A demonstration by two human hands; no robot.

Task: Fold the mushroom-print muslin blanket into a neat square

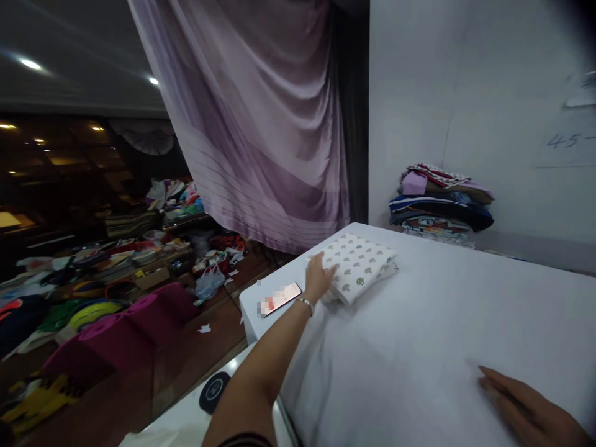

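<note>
At the far left of the white table lies the patterned cloth, my left hand on its left edge, fingers parted; whether they grip, I cannot tell. Near right, my right hand is empty, fingers extended.

The folded fabric near the far corner of the bench is matt printed cloth; the bench's white covering looks matt, creased along its near left edge. The phone looks glossy, the curtain satiny cloth.
</note>
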